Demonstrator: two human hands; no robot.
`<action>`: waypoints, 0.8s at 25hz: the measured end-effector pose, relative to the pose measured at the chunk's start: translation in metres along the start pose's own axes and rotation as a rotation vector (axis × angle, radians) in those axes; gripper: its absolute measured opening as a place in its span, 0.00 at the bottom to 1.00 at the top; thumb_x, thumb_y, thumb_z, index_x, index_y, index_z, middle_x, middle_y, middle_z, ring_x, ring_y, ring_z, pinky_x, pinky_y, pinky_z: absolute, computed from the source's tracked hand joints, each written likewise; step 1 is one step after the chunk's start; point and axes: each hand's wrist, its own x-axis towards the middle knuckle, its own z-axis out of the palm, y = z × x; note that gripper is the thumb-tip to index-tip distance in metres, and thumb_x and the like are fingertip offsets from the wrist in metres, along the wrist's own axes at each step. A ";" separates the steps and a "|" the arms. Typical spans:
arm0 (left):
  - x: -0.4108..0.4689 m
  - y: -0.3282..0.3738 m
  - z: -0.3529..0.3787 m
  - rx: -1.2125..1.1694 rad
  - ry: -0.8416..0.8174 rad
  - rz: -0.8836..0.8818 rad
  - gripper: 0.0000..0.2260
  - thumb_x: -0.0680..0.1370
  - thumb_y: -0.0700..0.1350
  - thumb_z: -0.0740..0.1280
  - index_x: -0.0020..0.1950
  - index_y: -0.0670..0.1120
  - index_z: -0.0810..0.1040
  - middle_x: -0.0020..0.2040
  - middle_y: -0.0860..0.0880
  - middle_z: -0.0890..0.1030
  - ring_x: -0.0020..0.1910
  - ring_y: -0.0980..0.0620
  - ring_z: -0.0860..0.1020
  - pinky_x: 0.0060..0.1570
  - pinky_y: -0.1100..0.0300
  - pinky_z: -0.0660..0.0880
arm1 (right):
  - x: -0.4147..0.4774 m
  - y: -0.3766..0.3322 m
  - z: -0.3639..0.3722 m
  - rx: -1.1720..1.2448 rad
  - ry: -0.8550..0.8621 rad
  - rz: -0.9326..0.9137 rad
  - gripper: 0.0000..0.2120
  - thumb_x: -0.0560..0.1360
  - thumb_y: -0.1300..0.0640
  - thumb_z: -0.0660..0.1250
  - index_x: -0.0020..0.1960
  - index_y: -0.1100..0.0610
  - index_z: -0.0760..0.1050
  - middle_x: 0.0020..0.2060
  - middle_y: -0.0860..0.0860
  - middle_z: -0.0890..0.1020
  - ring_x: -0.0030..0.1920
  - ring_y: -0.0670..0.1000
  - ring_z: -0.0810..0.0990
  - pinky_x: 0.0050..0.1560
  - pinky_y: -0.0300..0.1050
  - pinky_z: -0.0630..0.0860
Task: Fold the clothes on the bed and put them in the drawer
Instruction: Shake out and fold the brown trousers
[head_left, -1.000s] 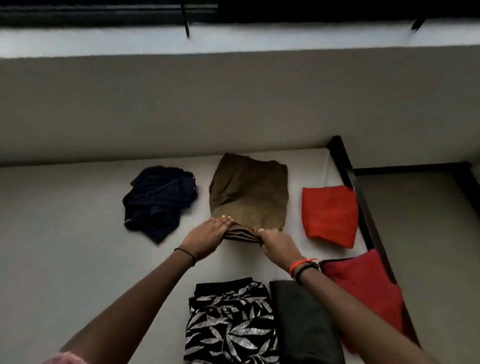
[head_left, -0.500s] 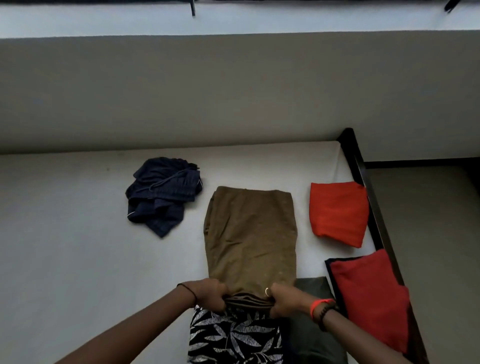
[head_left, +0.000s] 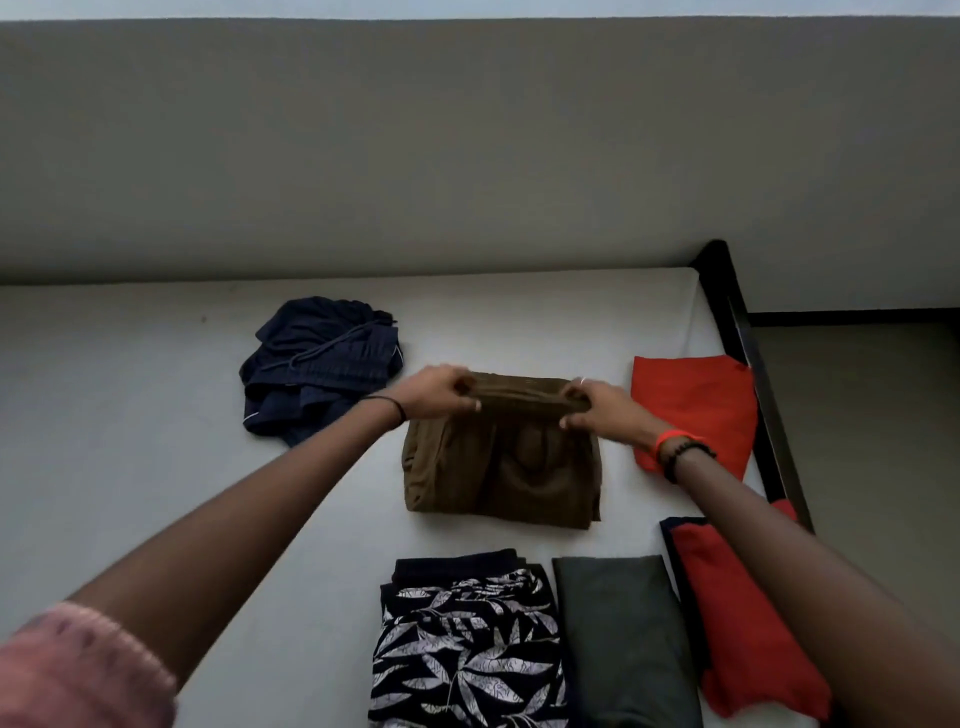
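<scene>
Head view: left hand (head_left: 434, 392) and right hand (head_left: 597, 410) each pinch the far edge of the brown garment (head_left: 501, 467), mid-bed (head_left: 156, 415), its long axis running left-right, the fold nearest.

leaf-print shorts (head_left: 467, 649) cropped below, grey garment (head_left: 623, 639) likewise

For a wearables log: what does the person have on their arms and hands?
The left arm is bare below a pink sleeve cuff, with a thin black band at the wrist. The right arm, also bare, carries an orange wristband beside a black beaded bracelet, and a ring glints on the right hand.
</scene>
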 end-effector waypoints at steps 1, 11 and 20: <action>0.009 -0.002 -0.002 -0.034 0.105 -0.033 0.22 0.79 0.47 0.65 0.71 0.42 0.67 0.63 0.43 0.76 0.61 0.46 0.76 0.57 0.57 0.73 | 0.011 0.005 0.002 0.004 0.089 0.015 0.24 0.74 0.60 0.69 0.68 0.60 0.68 0.60 0.58 0.76 0.61 0.57 0.75 0.53 0.39 0.68; -0.001 -0.090 0.091 -0.540 0.297 -0.629 0.30 0.78 0.50 0.65 0.73 0.35 0.60 0.72 0.37 0.66 0.69 0.40 0.67 0.64 0.51 0.67 | 0.001 0.063 0.123 0.269 0.326 0.478 0.31 0.78 0.53 0.64 0.74 0.64 0.55 0.69 0.65 0.64 0.68 0.65 0.64 0.67 0.57 0.64; 0.009 -0.111 0.118 -0.905 0.289 -0.630 0.38 0.73 0.57 0.71 0.73 0.38 0.60 0.70 0.40 0.69 0.65 0.42 0.72 0.60 0.49 0.69 | 0.029 0.094 0.138 0.723 0.364 0.626 0.36 0.71 0.47 0.73 0.68 0.66 0.64 0.65 0.62 0.73 0.64 0.61 0.74 0.63 0.51 0.73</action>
